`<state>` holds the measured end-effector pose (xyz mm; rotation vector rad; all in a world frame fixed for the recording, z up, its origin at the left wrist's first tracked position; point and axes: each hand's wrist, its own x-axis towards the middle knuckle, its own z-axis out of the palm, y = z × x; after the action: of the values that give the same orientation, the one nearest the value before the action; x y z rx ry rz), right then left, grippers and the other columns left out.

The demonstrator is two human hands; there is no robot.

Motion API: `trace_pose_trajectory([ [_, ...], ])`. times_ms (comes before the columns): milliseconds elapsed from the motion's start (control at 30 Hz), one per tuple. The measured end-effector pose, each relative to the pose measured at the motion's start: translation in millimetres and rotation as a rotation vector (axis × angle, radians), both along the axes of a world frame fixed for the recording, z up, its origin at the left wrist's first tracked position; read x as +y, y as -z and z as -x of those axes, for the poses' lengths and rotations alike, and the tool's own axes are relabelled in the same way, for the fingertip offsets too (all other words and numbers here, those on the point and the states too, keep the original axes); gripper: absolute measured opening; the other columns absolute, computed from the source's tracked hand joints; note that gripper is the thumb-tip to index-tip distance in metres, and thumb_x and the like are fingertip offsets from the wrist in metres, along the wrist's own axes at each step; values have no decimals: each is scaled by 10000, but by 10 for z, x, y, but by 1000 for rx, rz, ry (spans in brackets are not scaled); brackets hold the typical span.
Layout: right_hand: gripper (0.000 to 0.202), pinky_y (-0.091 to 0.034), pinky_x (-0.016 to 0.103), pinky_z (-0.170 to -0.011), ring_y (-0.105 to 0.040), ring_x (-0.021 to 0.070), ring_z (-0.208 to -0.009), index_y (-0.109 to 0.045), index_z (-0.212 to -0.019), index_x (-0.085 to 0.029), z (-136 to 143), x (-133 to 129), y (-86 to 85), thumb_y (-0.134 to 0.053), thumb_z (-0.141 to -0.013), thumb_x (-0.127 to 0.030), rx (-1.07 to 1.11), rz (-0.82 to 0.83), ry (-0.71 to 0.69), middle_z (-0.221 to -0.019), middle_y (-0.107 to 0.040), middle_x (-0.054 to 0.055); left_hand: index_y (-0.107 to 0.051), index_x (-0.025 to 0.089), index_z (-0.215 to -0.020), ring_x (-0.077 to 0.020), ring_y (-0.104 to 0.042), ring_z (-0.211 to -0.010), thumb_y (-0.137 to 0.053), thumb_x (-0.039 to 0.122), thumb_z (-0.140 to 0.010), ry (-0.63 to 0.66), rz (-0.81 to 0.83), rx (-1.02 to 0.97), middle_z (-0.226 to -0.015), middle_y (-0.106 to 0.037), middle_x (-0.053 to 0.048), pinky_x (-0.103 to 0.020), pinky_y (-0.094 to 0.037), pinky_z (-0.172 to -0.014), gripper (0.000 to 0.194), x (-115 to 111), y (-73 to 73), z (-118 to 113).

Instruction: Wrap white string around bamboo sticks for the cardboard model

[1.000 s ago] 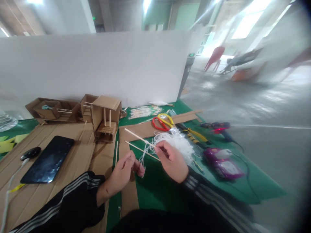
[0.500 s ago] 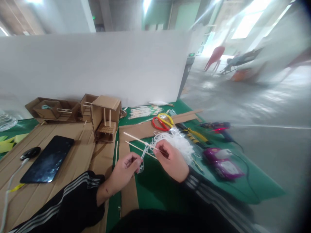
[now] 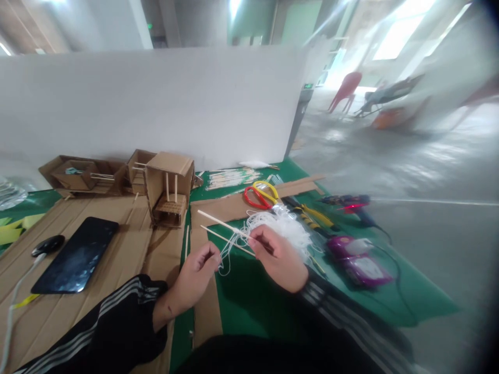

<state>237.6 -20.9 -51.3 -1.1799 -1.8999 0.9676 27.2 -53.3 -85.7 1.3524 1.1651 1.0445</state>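
My right hand (image 3: pixel 275 254) is closed in a pinch on a thin wooden stick (image 3: pixel 218 221), which points up and to the left. White string (image 3: pixel 227 254) is wound around this stick near my fingertips. Its loose strands run down to my left hand (image 3: pixel 202 267), whose thumb and forefinger pinch them. A second wooden stick (image 3: pixel 222 238) lies below the first, its right end near my right hand. Just behind my right hand spreads a tangled heap of white string (image 3: pixel 290 228), partly covered by that hand.
Scissors (image 3: pixel 260 196), pliers (image 3: pixel 319 217), a glue gun (image 3: pixel 351 202) and a purple device (image 3: pixel 358 262) lie at the right. Cardboard boxes (image 3: pixel 169 171) stand back left, with a phone (image 3: pixel 76 254) in front. Several sticks (image 3: pixel 234 178) lie by the white partition (image 3: pixel 175 98).
My left hand has shifted a little left, drawing the string strands out longer from the stick. My right hand has barely moved and still pinches the stick.
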Motion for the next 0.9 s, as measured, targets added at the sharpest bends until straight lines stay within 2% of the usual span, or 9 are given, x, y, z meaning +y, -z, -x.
trace_pose_trajectory([
  [167, 293, -429, 265, -598, -542, 142, -651, -595, -860, -190, -14, -3, -51, -364, -964, -336, -60, -55, -25, -728, -596, 18, -486, 181, -683, -105, -409, -561, -490, 244, -832, -10, -5, 31, -623, -465, 31, -208, -326, -535, 162, 4, -54, 6],
  [233, 236, -440, 270, -613, -557, 146, -660, -572, -844, -194, -16, 9, -28, -418, -944, -342, -53, -50, -14, -743, -603, 16, -486, 182, -684, -113, -426, -582, -476, 225, -835, -9, -31, 59, -628, -474, 25, -214, -342, -560, 158, 7, -77, 13],
  [300, 170, -434, 260, -563, -546, 134, -596, -521, -874, -205, -16, 17, 2, -465, -924, -357, -9, 8, 2, -710, -589, -3, -482, 184, -677, -121, -444, -604, -469, 222, -840, -11, -54, 79, -634, -482, 17, -220, -356, -582, 169, 9, -87, 18],
  [433, 172, -400, 240, -519, -495, 120, -556, -476, -857, -210, -18, 7, -7, -480, -916, -372, 45, 39, 24, -641, -525, -33, -470, 188, -664, -125, -444, -592, -467, 244, -843, 2, -42, 70, -623, -473, 18, -223, -364, -572, 187, 10, -69, 22],
  [533, 228, -380, 242, -520, -464, 122, -563, -537, -863, -199, -27, -7, -58, -416, -942, -375, -7, 27, -20, -632, -491, -28, -468, 187, -666, -122, -439, -589, -458, 233, -840, 17, -38, 68, -615, -466, 23, -220, -360, -567, 181, 9, -52, 25],
  [633, 312, -392, 256, -562, -486, 131, -597, -569, -817, -192, -33, -5, -63, -348, -966, -354, -57, -6, -41, -670, -533, -3, -462, 188, -667, -120, -440, -592, -444, 214, -837, 33, -47, 70, -622, -465, 24, -219, -361, -568, 173, 7, -48, 29],
  [800, 198, -393, 247, -532, -487, 123, -556, -501, -855, -206, -18, 1, -5, -444, -934, -378, -12, 16, -20, -649, -539, -25, -464, 189, -665, -124, -428, -588, -459, 237, -827, 31, -36, 62, -610, -455, 22, -226, -360, -566, 169, 7, -49, 28],
  [900, 198, -385, 240, -519, -472, 120, -551, -520, -894, -200, -15, -10, -23, -436, -939, -373, -8, 13, -33, -630, -507, -32, -462, 189, -663, -127, -427, -592, -469, 244, -817, 26, -28, 62, -607, -452, 22, -229, -355, -569, 163, 6, -45, 25],
])
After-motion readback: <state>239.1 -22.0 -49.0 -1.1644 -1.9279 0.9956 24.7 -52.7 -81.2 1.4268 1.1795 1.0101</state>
